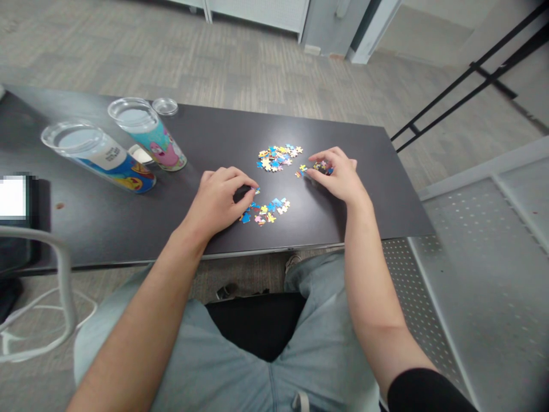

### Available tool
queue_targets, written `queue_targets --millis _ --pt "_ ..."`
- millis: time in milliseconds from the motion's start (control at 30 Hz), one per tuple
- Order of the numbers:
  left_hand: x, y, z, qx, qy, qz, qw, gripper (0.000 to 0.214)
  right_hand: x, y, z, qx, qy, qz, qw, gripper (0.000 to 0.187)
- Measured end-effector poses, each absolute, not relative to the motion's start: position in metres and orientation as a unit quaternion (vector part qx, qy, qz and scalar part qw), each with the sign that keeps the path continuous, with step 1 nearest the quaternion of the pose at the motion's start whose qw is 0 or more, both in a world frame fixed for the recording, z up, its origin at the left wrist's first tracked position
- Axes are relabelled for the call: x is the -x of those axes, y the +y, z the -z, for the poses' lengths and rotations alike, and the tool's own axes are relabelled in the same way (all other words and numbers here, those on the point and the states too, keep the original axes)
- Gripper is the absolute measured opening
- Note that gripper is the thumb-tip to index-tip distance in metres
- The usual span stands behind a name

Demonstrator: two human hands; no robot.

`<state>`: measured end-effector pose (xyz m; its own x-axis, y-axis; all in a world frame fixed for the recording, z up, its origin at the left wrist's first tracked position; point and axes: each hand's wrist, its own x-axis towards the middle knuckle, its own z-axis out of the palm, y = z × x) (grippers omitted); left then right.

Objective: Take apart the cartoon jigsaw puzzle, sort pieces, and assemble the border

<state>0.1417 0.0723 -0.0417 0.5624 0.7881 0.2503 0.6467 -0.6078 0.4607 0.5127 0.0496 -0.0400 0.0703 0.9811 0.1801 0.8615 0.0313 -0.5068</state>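
**Over a dark surface, two hands work among scattered puzzle pieces**

Seen from the head camera, a seated person leans both bare forearms out over a dark surface (206, 137), knees in pale trousers showing below its near edge. The left hand (221, 197) rests knuckles up, wrist low on the surface, fingers curled inward with the fingertips meeting the thumb at the edge of a near cluster of puzzle pieces (268, 210); the grip looks pinched closed on a small piece there, though the piece itself is too tiny to make out. The right hand (337, 174) lies farther out and to the right, forearm running straight up from the lap, its fingers arched and bent down over a small group of pieces (315, 167), fingertips touching them; whether it pinches any one of them cannot be told. Between the two hands and a little farther from the body lies a larger pile of pieces (278, 157), apart from both. Well to the left, two clear cylindrical containers with cartoon prints stand on the surface: one (148, 134) farther back and one (98, 157) nearer, just beside each other. A round clear lid (165, 106) lies behind them.
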Motion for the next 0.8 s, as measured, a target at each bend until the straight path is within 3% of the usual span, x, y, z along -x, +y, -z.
queue_targets --millis 300,567,800 --pt "-0.142 0.071 0.039 -0.868 0.42 -0.211 0.159 0.025 -0.487 0.052 0.041 0.642 -0.731 -0.115 0.202 0.017" --pt "-0.142 0.071 0.038 -0.868 0.419 -0.204 0.172 0.028 -0.492 0.051 0.033 0.702 -0.681 -0.066 0.2 0.012" --pt "-0.141 0.073 0.041 -0.875 0.4 -0.211 0.173 0.034 -0.434 0.062 0.034 0.634 -0.736 -0.102 0.215 0.035"
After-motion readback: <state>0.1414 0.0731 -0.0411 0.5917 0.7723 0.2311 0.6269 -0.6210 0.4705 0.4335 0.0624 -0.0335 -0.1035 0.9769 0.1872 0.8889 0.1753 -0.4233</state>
